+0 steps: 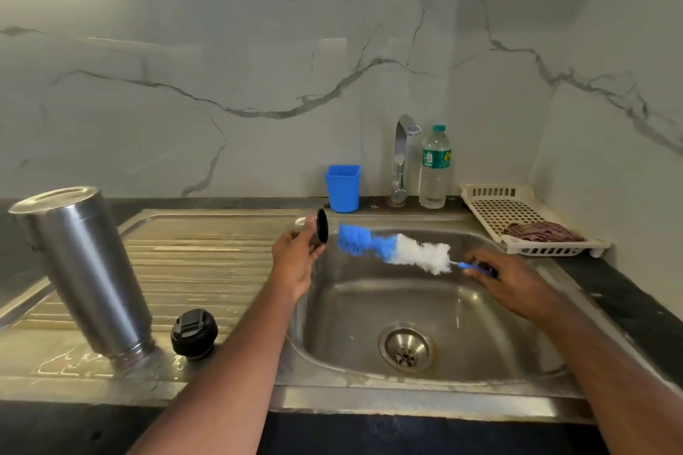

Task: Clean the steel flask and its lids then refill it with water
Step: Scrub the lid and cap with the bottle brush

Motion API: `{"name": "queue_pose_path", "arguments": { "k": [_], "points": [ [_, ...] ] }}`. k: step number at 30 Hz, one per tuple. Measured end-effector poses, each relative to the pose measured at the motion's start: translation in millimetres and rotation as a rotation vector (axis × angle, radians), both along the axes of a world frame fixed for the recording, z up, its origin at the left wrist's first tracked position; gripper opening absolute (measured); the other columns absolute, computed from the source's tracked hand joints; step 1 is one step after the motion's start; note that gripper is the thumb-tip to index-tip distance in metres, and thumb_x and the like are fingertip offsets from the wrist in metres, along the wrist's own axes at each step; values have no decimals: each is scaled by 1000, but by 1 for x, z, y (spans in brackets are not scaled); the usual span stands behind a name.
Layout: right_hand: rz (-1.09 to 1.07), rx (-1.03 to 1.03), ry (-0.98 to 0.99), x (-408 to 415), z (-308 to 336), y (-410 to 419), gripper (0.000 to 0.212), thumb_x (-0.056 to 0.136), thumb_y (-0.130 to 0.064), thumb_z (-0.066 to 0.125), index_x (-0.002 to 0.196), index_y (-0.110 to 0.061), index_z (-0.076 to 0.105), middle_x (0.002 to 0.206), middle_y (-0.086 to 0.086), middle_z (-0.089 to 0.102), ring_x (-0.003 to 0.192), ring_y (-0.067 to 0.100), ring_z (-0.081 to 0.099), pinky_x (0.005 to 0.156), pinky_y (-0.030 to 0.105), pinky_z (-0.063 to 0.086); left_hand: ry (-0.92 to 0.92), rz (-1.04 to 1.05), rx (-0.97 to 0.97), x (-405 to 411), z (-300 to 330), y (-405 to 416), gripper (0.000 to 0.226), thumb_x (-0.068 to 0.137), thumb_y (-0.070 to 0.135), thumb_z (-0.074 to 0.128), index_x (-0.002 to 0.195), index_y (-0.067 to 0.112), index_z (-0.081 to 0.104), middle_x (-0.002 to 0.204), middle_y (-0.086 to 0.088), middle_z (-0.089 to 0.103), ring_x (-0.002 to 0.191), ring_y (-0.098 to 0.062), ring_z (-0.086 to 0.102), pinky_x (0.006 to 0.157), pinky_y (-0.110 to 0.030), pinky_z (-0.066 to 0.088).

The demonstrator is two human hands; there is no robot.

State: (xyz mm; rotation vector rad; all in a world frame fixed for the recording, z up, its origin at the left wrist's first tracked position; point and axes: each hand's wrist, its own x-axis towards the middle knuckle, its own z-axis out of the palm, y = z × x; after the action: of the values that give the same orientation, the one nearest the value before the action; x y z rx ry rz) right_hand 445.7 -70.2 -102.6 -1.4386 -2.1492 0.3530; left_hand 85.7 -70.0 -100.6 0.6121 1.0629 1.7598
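Marble-walled steel sink (369,392) | steel flask (79,270) stood inverted on drainboard beside black screw lid (194,332), refill pending | left hand (295,255) gripped steel cup lid with black inside (318,231) | right hand (513,288) pinched blue-and-white bottle brush (391,247), scrubbing apparently underway | blue plastic cup (343,188), contents unseen; clear plastic bottle (435,166) part-full.

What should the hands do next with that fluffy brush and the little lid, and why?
Probably bring the brush to the small lid and scrub it. The left hand holds the lid over the sink, the right hand grips the brush's handle, and the bristles sit just beside the lid, not touching.
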Motion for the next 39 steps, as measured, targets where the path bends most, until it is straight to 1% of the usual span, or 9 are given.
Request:
{"name": "queue_pose_path", "arguments": {
  "k": [8,12,19,23,27,30,33,36,39],
  "points": [
    [63,250,-106,-33,4,5,7,98,-34,62,102,-30,66,85,-9,65,75,6,58,61,28,43,147,-57,-88,-1,-1,-1,35,91,26,75,110,0,61,109,-19,73,101,-26,73,79,-32,59],
    [-6,649,-334,-42,12,1,11,93,-30,69,92,-20,65,78,-1,66,63,23,59,52,30,41,180,-199,-119,-3,1,-2,50,86,28,79,122,-4,66,108,-20,75,98,-25,72,75,-32,60],
    [158,-24,-50,-45,1,-3,33,103,-42,52,72,-33,59,64,-13,58,63,1,57,63,30,41,229,-259,186,-8,9,-13,51,84,-16,68,124,14,60,103,-5,72,91,-15,71,81,-30,59],
    [-56,476,-257,-45,12,-6,22,101,-45,53,89,-31,65,71,-9,62,61,14,57,54,28,41,187,-236,45,-6,12,-17,36,94,16,69,126,3,62,110,-20,71,90,-21,72,90,-42,60],
    [-79,927,-347,-52,25,-6,9,92,-30,73,97,-22,73,80,-3,71,69,24,61,62,33,41,390,-272,-163,-6,8,-19,49,97,55,57,106,10,74,76,-13,68,60,-16,57,56,-28,49],
    [-38,544,-364,-50,15,-1,22,100,-47,56,97,-31,71,80,-8,71,69,17,62,58,29,40,353,-251,-87,-11,6,-17,39,92,39,71,113,7,69,90,-16,67,64,-13,54,56,-26,42],
    [84,45,-253,-44,3,2,40,104,-53,40,86,-28,66,76,-10,66,72,7,60,72,38,52,399,-262,46,-10,4,-16,51,83,-8,74,125,17,58,104,-14,65,78,-16,62,62,-28,49],
    [77,100,-231,-42,-1,2,39,103,-54,39,87,-30,64,77,-11,66,73,8,61,72,39,53,454,-241,44,-8,1,-14,59,81,-15,72,127,19,58,99,-14,64,83,-21,64,67,-31,54],
    [-87,523,-303,-42,10,0,28,100,-51,50,92,-31,68,73,-8,66,64,15,58,56,28,44,383,-269,-41,-6,6,-17,29,96,23,69,122,11,63,102,-23,72,70,-20,65,58,-30,51]
  ]
}}
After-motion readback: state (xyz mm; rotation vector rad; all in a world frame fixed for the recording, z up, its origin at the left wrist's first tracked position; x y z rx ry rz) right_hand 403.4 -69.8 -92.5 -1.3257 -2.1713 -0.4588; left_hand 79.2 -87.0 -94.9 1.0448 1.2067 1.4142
